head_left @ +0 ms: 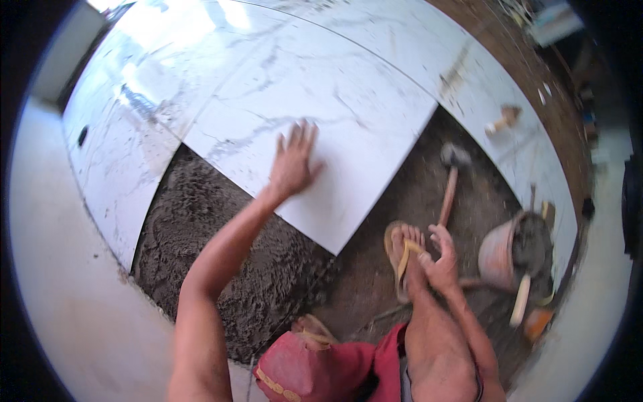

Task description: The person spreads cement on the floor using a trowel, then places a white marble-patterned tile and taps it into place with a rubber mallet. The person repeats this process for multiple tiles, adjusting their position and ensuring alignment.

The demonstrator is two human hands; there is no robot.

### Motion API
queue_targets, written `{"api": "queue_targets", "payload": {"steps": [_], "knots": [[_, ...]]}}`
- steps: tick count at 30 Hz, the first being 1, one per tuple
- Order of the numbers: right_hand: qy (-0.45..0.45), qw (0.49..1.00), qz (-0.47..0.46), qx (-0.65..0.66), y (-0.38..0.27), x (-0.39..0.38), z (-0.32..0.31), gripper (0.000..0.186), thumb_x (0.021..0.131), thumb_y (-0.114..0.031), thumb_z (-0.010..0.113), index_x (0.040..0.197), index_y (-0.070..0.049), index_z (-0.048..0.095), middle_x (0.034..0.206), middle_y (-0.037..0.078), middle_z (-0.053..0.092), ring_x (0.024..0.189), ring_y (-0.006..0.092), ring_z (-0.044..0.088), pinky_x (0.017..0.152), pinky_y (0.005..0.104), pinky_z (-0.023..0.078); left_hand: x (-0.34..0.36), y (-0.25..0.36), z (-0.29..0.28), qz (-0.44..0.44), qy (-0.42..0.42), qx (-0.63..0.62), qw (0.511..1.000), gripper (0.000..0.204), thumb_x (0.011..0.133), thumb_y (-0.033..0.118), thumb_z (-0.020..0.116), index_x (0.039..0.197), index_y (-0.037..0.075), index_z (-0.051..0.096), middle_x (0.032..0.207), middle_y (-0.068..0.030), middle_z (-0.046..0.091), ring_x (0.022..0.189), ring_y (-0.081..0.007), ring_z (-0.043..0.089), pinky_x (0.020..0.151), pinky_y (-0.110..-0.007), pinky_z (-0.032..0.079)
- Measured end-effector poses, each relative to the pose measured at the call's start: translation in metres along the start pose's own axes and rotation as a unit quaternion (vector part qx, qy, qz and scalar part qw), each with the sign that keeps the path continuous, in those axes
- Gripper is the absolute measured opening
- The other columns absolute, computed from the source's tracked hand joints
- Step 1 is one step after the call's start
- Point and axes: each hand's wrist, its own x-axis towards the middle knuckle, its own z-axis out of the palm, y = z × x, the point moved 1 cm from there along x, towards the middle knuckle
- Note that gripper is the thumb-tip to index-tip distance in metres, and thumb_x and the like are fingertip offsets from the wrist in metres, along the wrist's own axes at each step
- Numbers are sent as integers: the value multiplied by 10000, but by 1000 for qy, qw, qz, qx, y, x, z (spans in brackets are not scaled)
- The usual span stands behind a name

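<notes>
My left hand (297,161) lies open, fingers spread, on a white marble-veined tile (355,167). Below that tile, a square of rough wet mortar (184,221) is exposed. My right hand (439,258) has its fingers apart and loosely bent beside my sandaled foot (408,244), just at the lower end of the wooden handle (450,191) of a mallet (455,155). The mallet rests on dark bare ground right of the tile; whether my fingertips touch it is unclear.
A bucket (495,251) with grey mortar stands right, by a wooden piece (520,301) and an orange object (537,325). More tiles (268,33) span the back, with a small tan object (506,117) on one. Pale walls or ledges (60,221) border both sides.
</notes>
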Motion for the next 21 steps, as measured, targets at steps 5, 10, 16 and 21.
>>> {"api": "queue_targets", "payload": {"steps": [5, 10, 16, 21], "knots": [[143, 950, 243, 136, 99, -141, -36, 482, 839, -89, 620, 1296, -30, 478, 1288, 134, 520, 1124, 255, 531, 953, 391, 436, 24, -56, 19, -49, 74, 73, 993, 693, 949, 490, 408, 1494, 101, 229, 1555, -145, 193, 1444, -295, 154, 1166, -484, 76], [99, 897, 427, 46, 96, -317, -37, 435, 860, -132, 606, 1268, -27, 496, 1246, 139, 538, 1090, 257, 542, 932, 389, 442, 24, -39, 13, -59, 52, 73, 994, 700, 957, 517, 331, 1503, 99, 200, 1564, -108, 184, 1451, -280, 129, 1177, -457, 54], [-19, 872, 485, 60, 74, -405, 6, 409, 863, -142, 601, 1245, -29, 510, 1211, 137, 552, 1057, 254, 552, 909, 389, 449, 11, -66, 6, -63, 56, 116, 990, 654, 982, 497, 305, 1494, 96, 236, 1563, -117, 192, 1452, -262, 139, 1164, -470, 71], [-80, 859, 500, 71, 73, -450, -13, 387, 865, -150, 597, 1225, -31, 521, 1183, 135, 563, 1029, 252, 560, 890, 388, 455, 12, -61, 16, -96, 48, 123, 987, 748, 953, 583, 326, 1505, 95, 196, 1563, -130, 182, 1443, -298, 160, 1146, -509, 129]]}}
